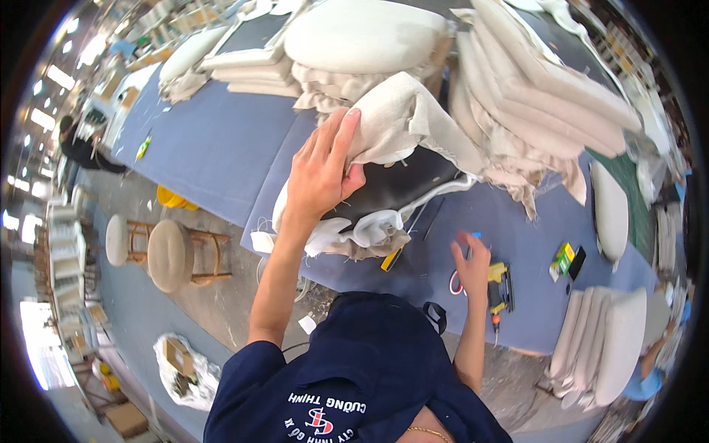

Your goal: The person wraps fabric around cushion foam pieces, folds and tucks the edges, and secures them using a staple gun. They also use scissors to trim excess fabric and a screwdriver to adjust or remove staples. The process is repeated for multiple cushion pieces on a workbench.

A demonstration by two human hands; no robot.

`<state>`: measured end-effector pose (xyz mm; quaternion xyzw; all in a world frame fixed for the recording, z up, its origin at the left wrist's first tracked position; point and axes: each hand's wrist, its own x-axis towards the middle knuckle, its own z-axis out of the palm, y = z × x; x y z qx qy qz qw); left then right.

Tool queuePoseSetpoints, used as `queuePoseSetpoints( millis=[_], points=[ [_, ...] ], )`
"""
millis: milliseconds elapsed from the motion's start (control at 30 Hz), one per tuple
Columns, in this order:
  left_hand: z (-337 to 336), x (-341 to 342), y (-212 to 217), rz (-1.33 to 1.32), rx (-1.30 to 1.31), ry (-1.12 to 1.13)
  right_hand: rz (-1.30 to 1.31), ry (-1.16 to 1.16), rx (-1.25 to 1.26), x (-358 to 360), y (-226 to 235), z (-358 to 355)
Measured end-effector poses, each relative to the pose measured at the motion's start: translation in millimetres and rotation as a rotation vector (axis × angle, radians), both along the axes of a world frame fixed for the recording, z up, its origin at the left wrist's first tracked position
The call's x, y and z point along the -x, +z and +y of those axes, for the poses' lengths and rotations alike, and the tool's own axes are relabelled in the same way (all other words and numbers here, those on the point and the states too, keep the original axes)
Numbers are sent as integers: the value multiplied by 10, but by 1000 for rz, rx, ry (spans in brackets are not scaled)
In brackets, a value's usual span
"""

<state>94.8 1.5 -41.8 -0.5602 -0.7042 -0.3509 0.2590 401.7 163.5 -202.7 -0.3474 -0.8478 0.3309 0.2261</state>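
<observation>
A busy workshop surrounds a blue-covered counter, with stacked pale cushions beyond the hands. The left hand grips the cream fabric at the near-left edge of an upholstered seat, thumb toward the seat's black underside. The seat lies ahead of both hands, its white padding bunched along the side nearest the person. The right hand is well apart from the seat, its fingers parted and nothing visible in them. Just right of it lies a yellow-and-black power tool; just left, a red-and-white loop. To handle the cover well, the left hand should probably hold the cloth taut and even, smoothing folds and tucking the padding flat, while the right steadies the seat's opposite side.
</observation>
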Motion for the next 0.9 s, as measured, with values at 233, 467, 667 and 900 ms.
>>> queuePoseSetpoints(
  millis=[233, 467, 667, 900],
  points=[
    [454, -219, -58, 60, -20, 4, 928, 263, 686, 1339, 1315, -152],
    [158, -158, -14, -198, 33, -113, 1005, 271, 787, 1645, 1255, -450],
    [-405, 149, -184, -485, 214, -7, 831, 331, 781, 1490, 718, -674],
    [-658, 542, -491, -600, 168, -13, 172, 121, 539, 1149, -815, -941]
  ],
)
